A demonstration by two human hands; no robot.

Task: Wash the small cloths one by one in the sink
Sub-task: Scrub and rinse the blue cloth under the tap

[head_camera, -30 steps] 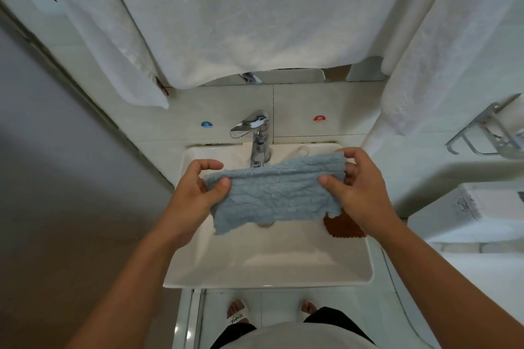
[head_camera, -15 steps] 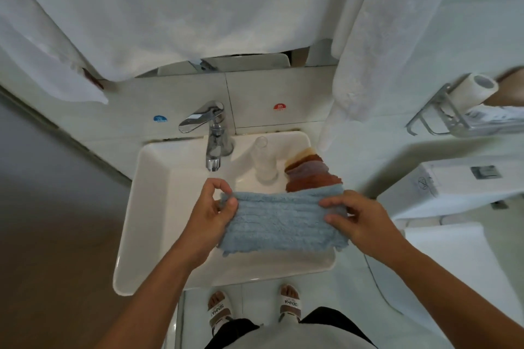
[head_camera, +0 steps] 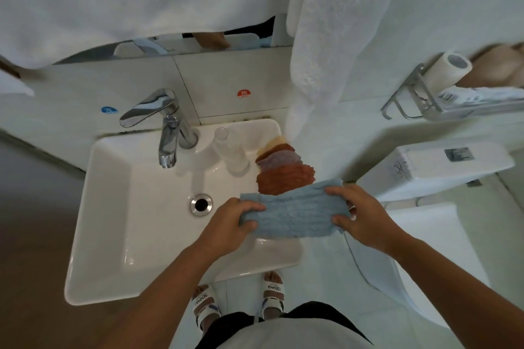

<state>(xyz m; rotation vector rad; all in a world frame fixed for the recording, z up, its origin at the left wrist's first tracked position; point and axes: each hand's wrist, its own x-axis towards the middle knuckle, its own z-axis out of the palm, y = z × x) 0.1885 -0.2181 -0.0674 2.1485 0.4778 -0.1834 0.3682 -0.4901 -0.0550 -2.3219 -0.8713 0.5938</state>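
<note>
While both hands hold it stretched between them, the blue cloth [head_camera: 295, 214] hangs over the near right part of the sink [head_camera: 119, 224], folded into a band. The left hand [head_camera: 226, 224] grips its left end, thumb underneath and fingers [head_camera: 249, 207] curled over the top edge. The right hand [head_camera: 365, 215] grips the right end, with fingers clamped over the top and the thumb pressed against the near edge.

Just beyond the blue cloth, on the sink's right rim, lies a stack of small cloths [head_camera: 283, 173]: rust brown on top nearest the hands, then a purple one, another brown one and a pale yellow one at the far end. The blue cloth's far edge overlaps the nearest brown one in this view; whether they touch cannot be told. A clear glass [head_camera: 231, 150] stands on the far rim between the stack and the tap [head_camera: 164, 127]. The tap's spout points toward the basin, and the round metal drain [head_camera: 201, 204] sits to the left of the left hand.

White towels [head_camera: 340, 37] hang above the sink. To the right are a toilet tank [head_camera: 433, 167] and, on the wall, a metal rack [head_camera: 425, 99] holding a paper roll [head_camera: 448, 68]. Sandalled feet show below the sink's near edge.
</note>
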